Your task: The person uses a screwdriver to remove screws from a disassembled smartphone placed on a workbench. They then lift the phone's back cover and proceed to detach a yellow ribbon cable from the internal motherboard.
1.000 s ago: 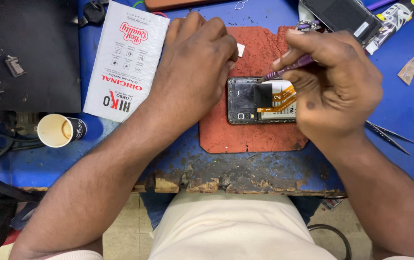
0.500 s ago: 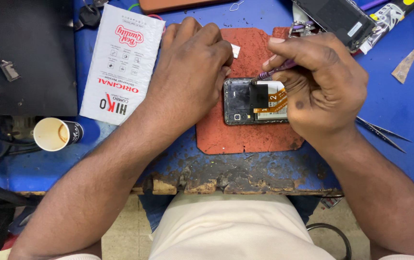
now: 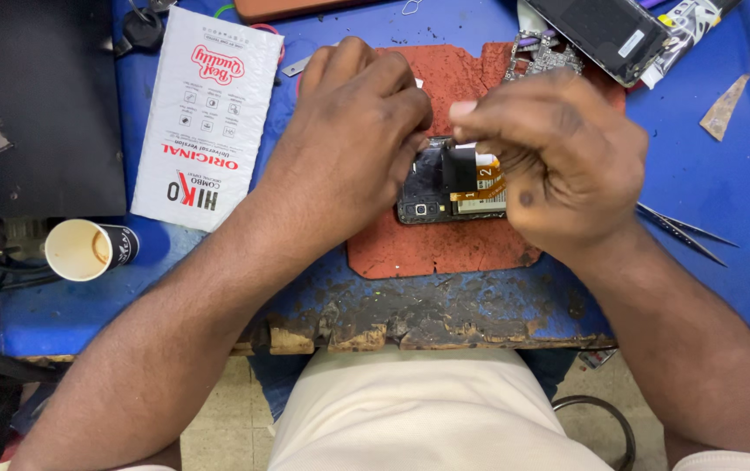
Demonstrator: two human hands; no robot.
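We note the opened black smartphone chassis with its exposed board and orange flex ribbon (image 3: 453,187) lying flat on the worn red rubber work mat (image 3: 445,249), which sits on the chipped blue bench top (image 3: 724,183). Our left hand (image 3: 353,139) rests palm-down over the phone's left end, fingers curled against its upper edge, pinning it. Our right hand (image 3: 558,161) is clenched above the right end, fingertips pinched together; whether something thin sits in that pinch we cannot tell, as the fingers hide it.

Handling, as we judge it: the chassis is light and stiff, likely to skate unless pressed to the mat. The orange ribbon is thin, soft and easily creased or torn; best taken by its free edge, not near the connector. The chassis itself is best held by its outer rim, off the board.

Nearby: white printed flat packet (image 3: 207,118) to the left, small paper cup (image 3: 87,249) at the bench edge, metal tweezers (image 3: 685,231) right of the right wrist, a dark detached screen panel (image 3: 606,35) at top right
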